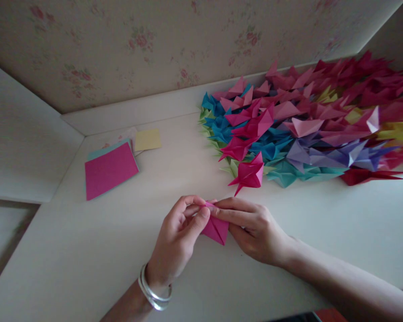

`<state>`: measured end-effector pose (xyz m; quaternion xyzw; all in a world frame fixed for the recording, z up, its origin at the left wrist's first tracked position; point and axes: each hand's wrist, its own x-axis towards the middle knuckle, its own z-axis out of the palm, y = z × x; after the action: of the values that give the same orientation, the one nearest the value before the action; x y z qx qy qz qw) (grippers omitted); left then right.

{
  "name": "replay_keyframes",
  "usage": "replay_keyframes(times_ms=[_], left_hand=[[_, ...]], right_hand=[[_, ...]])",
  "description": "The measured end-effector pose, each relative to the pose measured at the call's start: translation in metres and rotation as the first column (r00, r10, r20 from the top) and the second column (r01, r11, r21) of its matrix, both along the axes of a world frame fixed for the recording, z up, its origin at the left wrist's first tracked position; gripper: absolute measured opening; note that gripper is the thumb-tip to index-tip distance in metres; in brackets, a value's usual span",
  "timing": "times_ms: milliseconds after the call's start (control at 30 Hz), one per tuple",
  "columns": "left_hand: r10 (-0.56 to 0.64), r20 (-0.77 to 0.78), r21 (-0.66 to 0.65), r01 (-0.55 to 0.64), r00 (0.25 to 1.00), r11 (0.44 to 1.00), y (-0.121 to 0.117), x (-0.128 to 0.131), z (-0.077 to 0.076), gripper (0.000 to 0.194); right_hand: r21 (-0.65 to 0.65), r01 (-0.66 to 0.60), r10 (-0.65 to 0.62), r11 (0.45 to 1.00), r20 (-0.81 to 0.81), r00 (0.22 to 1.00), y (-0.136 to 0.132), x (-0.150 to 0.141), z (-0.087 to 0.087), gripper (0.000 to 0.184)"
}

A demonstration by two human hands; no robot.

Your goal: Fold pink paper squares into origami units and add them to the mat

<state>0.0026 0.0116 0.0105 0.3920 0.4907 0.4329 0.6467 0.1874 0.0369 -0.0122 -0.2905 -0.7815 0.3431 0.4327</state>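
Note:
A small folded piece of pink origami paper point(217, 230) is held between both hands just above the white table. My left hand point(183, 230) pinches its upper left edge between thumb and fingers; silver bangles circle that wrist. From the other side, my right hand point(255, 228) grips the paper, its fingers pressed along the top and right edges. Part of the paper's top is hidden by the fingertips. Directly beyond the hands, a finished bright pink paper crane point(250, 173) sits at the front of a crowd of folded cranes.
Many-coloured paper cranes point(298, 123) crowd the back right of the table point(121, 250). At the left lies a stack of square paper with a magenta sheet point(111, 172) on top, beside a yellow paper point(148, 139). A floral wall point(121, 53) and white panel point(20, 134) bound the table.

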Motion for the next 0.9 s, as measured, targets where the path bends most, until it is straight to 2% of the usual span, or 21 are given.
replay_keyframes(times_ms=[100, 167, 267, 367, 467, 533, 633, 767, 833, 900], left_hand=[[0.011, -0.156, 0.024, -0.008, 0.988, 1.000, 0.001, 0.001, -0.001, 0.022], [0.009, -0.146, 0.000, -0.009, 0.989, 1.000, 0.002, -0.001, -0.002, 0.024], [0.030, -0.091, 0.003, -0.030, 0.995, 1.000, 0.004, -0.003, -0.003, 0.019], [0.057, -0.088, 0.049, -0.053, 0.995, 0.997, 0.004, -0.004, -0.003, 0.014], [0.106, -0.081, 0.054, -0.102, 0.991, 0.993, 0.003, -0.002, -0.001, 0.017], [0.150, -0.058, 0.068, -0.146, 0.987, 0.987, 0.001, 0.000, 0.002, 0.020], [0.151, -0.027, 0.115, -0.147, 0.988, 0.982, -0.001, 0.000, 0.005, 0.017], [0.038, -0.110, 0.189, -0.017, 0.993, 0.982, -0.004, 0.000, 0.007, 0.012], [-0.002, -0.192, 0.239, 0.049, 0.981, 0.970, -0.005, -0.001, 0.007, 0.017], [-0.016, -0.295, 0.305, 0.111, 0.955, 0.946, -0.006, -0.003, 0.006, 0.028]], right_hand=[[-0.030, -0.034, 0.035, 0.999, 0.017, 0.999, -0.001, 0.000, 0.002, 0.047], [-0.146, -0.045, 0.044, 0.988, -0.007, 0.999, -0.001, 0.001, 0.006, 0.047], [-0.343, -0.088, 0.068, 0.935, -0.071, 0.995, 0.000, 0.002, 0.012, 0.040], [-0.429, -0.115, 0.083, 0.896, -0.092, 0.992, 0.001, 0.002, 0.014, 0.029], [-0.502, -0.094, 0.042, 0.860, -0.115, 0.992, 0.002, 0.002, 0.011, 0.023], [-0.520, -0.077, -0.001, 0.851, -0.147, 0.989, 0.003, 0.003, 0.010, 0.020], [-0.465, 0.003, -0.090, 0.885, -0.164, 0.982, 0.005, 0.004, 0.010, 0.020], [-0.386, 0.133, -0.205, 0.913, -0.150, 0.967, 0.009, 0.006, 0.013, 0.018], [-0.412, 0.128, -0.212, 0.902, -0.164, 0.963, 0.010, 0.007, 0.013, 0.017], [-0.481, 0.063, -0.180, 0.874, -0.202, 0.963, 0.011, 0.008, 0.012, 0.016]])
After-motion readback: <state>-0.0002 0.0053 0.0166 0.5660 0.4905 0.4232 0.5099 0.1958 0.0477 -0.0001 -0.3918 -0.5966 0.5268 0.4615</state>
